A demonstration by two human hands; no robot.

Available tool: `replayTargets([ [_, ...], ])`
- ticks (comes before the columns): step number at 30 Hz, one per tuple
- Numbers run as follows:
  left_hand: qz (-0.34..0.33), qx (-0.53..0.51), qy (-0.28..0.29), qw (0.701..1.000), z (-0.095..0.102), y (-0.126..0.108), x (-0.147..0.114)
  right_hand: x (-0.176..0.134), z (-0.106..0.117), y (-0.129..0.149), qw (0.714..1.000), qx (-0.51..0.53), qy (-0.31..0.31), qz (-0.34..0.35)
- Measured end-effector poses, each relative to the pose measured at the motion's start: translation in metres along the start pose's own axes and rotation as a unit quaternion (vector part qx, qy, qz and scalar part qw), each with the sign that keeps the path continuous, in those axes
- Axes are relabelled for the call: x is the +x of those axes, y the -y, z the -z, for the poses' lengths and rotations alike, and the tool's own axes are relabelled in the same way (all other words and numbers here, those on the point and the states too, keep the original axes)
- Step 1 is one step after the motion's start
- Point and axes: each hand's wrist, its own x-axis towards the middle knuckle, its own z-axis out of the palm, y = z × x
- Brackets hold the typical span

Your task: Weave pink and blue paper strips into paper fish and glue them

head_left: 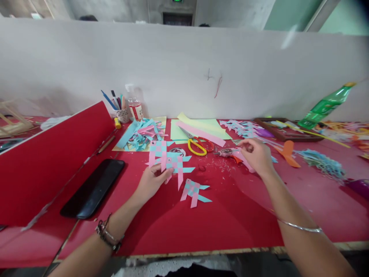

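My left hand (152,181) is closed on a pink and blue woven paper fish (174,164), with thumb and fingers at its left edge. Another, larger woven fish (158,151) lies right behind it, partly overlapped; whether my fingers also grip that one I cannot tell. On the table just in front lies a smaller woven paper fish (192,189). My right hand (256,156) is raised over a pink glue gun (227,152), its fingertips pinched together. What is between them, if anything, is too small to make out. The glue gun's nozzle points left.
Scissors (197,146) with yellow and red handles lie on paper sheets (213,129). Cut paper strips (144,134) are heaped beside them. A phone (93,188) lies at left by a red panel (52,161). A tray (282,132) and a green bottle (325,105) are at right.
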Motion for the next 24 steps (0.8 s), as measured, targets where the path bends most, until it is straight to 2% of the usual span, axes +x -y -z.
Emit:
replayTargets([
  [4, 0.016, -0.016, 0.001, 1.000, 0.002, 0.001, 0.001, 0.000, 0.001, -0.002, 0.999, -0.008, 0.006, -0.035],
  [10, 0.042, -0.066, -0.026, 0.997, 0.002, 0.006, 0.002, 0.001, 0.005, -0.012, 0.997, -0.058, 0.022, -0.049],
  [12, 0.055, -0.093, -0.033, 0.994, 0.001, 0.005, 0.003, -0.001, 0.006, -0.015, 0.989, -0.114, 0.069, -0.058],
  [16, 0.076, -0.141, -0.039, 0.986, 0.002, 0.002, 0.003, -0.006, 0.006, -0.023, 0.947, -0.174, 0.254, -0.093],
  [18, 0.084, -0.161, -0.034, 0.983, 0.002, 0.003, 0.003, -0.007, 0.004, -0.027, 0.927, -0.184, 0.310, -0.099],
  [21, 0.089, -0.180, -0.034, 0.979, 0.002, 0.008, 0.003, -0.006, 0.001, -0.032, 0.920, -0.197, 0.325, -0.100],
  [24, 0.092, -0.210, -0.045, 0.972, 0.001, 0.013, 0.003, -0.005, -0.001, -0.030, 0.929, -0.197, 0.292, -0.117],
])
